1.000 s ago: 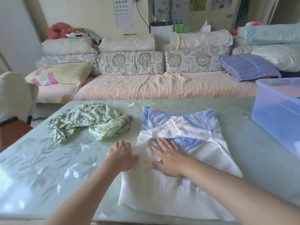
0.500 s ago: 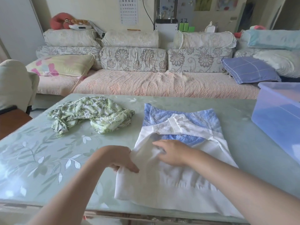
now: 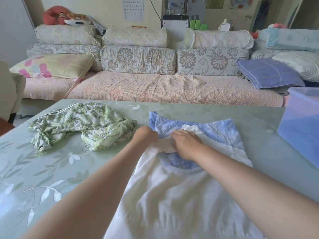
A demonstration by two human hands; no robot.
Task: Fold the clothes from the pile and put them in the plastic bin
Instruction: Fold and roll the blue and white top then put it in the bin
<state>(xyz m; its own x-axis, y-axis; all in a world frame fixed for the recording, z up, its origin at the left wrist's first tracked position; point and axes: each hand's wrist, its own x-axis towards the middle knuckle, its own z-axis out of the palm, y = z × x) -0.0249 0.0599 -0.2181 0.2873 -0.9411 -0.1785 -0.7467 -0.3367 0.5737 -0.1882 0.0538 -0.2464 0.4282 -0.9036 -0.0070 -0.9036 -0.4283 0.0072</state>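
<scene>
A white garment with blue patterned sleeves and collar [image 3: 181, 195] lies flat on the table in front of me. My left hand [image 3: 145, 136] is curled at its left edge near the blue sleeve, fingers closed on the white cloth. My right hand [image 3: 185, 144] rests on the garment just beside it and pinches a fold of white cloth over the blue collar. A crumpled green leaf-print garment [image 3: 82, 125] lies to the left. The translucent blue plastic bin [image 3: 302, 125] stands at the right edge.
The table [image 3: 43, 169] has a pale green cover with a white leaf pattern. Behind it runs a sofa [image 3: 155, 87] with floral cushions and a blue checked pillow [image 3: 269, 73]. A chair with a cream cover [image 3: 10, 90] stands at the left.
Both hands have moved away from me, up the garment toward the collar. The flat right hand now pinches cloth, and the left hand's fingers have closed on the garment's left edge.
</scene>
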